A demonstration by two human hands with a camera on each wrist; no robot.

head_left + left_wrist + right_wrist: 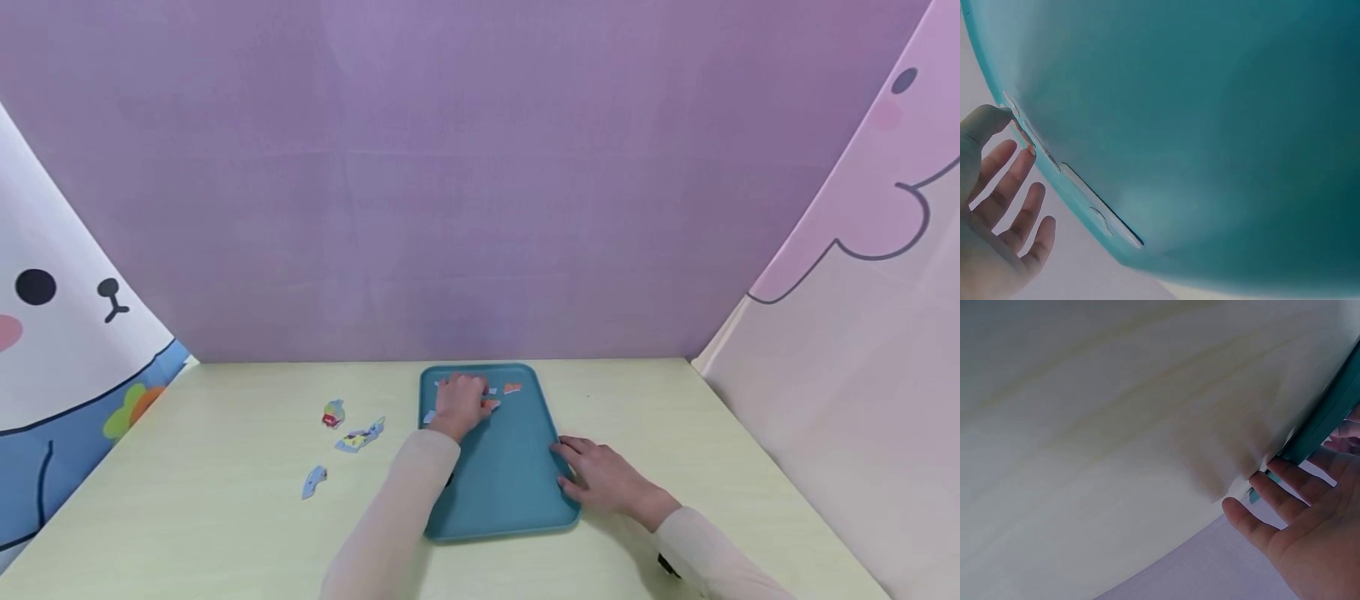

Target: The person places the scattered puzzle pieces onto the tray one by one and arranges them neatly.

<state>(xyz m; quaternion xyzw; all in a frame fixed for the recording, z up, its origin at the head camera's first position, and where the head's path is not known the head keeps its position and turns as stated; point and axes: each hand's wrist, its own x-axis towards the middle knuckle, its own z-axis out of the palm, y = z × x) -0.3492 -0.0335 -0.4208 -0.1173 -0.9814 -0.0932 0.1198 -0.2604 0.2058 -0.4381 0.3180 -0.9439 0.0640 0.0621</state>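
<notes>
1. An orange paper piece (492,405) is placed in the far half of the blue-green tray (510,471), partly hidden by the left hand (459,404). In the left wrist view it is seen to be caught by its ends between the thumb (988,122) and a fingertip; whether it is raised from the tray cannot be told.

2. The narrow gap between thumb and fingertip is filled by the piece, while the remaining fingers are spread in a loose curve, with nothing held by them.

3. The key relation is judged to be that between this piece and the second orange piece (512,388), which is set just beyond it and to its right. Both are much nearer to the left hand than to the right. The visible part of the held piece is slanted, its far end pointed to the right.

4. A small blue piece (429,417) is set by the tray's left edge.

5. The tray's right edge is touched by the fingertips of the right hand (603,475); its fingers are extended and apart, and no piece is held there.

6. On the table (637,400), left of the tray, are scattered a red-and-yellow piece (333,414), a long patterned piece (361,436) and a curved blue piece (314,482).

7. The table is backed by a purple cloth (465,183).
</notes>
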